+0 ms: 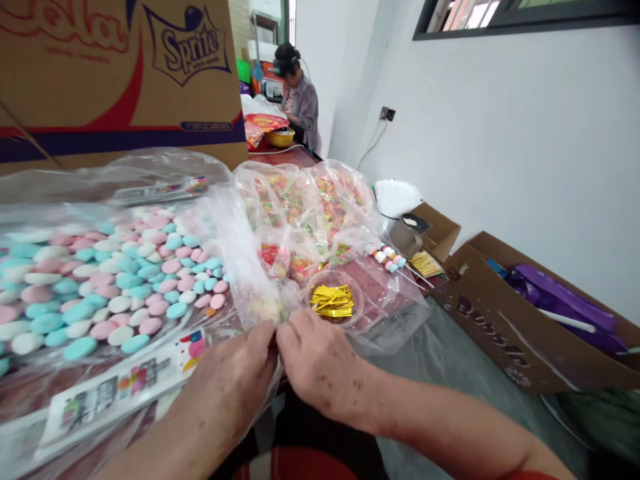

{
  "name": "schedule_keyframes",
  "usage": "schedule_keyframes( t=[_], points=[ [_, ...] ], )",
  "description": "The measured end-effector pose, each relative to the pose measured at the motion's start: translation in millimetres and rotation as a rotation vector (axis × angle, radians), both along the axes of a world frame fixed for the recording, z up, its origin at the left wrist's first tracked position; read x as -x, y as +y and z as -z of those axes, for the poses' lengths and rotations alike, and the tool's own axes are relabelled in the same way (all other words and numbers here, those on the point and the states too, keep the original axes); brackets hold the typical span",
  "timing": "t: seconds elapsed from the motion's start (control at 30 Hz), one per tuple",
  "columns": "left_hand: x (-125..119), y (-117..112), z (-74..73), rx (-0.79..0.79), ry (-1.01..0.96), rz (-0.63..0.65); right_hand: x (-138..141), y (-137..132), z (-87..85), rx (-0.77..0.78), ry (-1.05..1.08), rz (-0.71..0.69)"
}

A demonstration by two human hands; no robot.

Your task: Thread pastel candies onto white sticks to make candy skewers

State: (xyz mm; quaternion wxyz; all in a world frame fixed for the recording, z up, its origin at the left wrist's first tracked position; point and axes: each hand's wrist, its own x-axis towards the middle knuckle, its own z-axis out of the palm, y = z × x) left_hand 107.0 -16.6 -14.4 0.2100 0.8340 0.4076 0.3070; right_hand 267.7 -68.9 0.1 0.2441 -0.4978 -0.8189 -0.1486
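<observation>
My left hand (233,373) and my right hand (323,363) meet at the table's front edge, fingers pinched together. Clear plastic bag film (263,300) runs up from between them, with something pale and blurred inside; the fingertips hide the exact grip. Just beyond my right hand stands a round clear tub (359,310) of gold twist ties (331,300). To the left spread many pink, blue and white flattened round sweets (120,303) on plastic film. Nearer my left hand lie printed white packets (125,387).
Clear bags of colourful small sweets (325,207) lie ahead, beside skewered sweets (387,257) and a grey mug (407,233). A large cardboard carton (120,73) blocks the back left. Another carton (495,327) holds purple packaging (565,297). A person (300,100) works at the far end.
</observation>
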Motion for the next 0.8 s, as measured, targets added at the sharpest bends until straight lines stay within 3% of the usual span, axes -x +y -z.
schedule_keyframes(
  t=[0.1,0.13,0.17,0.23,0.3,0.37,0.4,0.47,0.53,0.6,0.7,0.8],
  points=[
    [-4,-20,-19.1,-0.481,-0.068,-0.066,4,19,-7.9,-0.018,0.409,0.108],
    [-4,-26,-23.6,-0.552,-0.134,-0.070,5,23,-12.8,0.010,0.588,0.096],
    [-4,-32,-26.9,-0.504,-0.204,-0.051,8,24,-17.9,0.049,0.759,0.067],
    [-1,-40,-31.3,-0.108,-0.346,-0.027,16,21,-25.8,0.103,0.980,-0.007],
    [4,-40,-37.4,0.425,-0.559,-0.052,28,11,-27.2,0.077,0.969,-0.104],
    [12,-34,-48.6,0.775,-0.833,-0.063,38,2,-22.0,0.039,0.850,-0.206],
    [17,-31,-55.4,0.833,-0.948,-0.041,41,-1,-18.1,0.043,0.815,-0.238],
    [29,-25,-66.7,0.802,-1.020,-0.008,45,-2,-10.8,0.100,0.837,-0.233],
    [42,-24,-69.6,0.710,-0.899,0.066,46,1,-6.6,0.146,0.910,-0.175],
    [53,-27,-62.6,0.635,-0.656,0.058,49,3,-5.5,0.161,0.958,-0.149],
    [64,-38,-46.8,0.688,-0.487,-0.162,59,-3,-4.1,0.200,1.022,-0.198],
    [69,-54,-44.0,0.857,-0.688,-0.361,76,-16,0.8,0.218,1.022,-0.304]
  ],
)
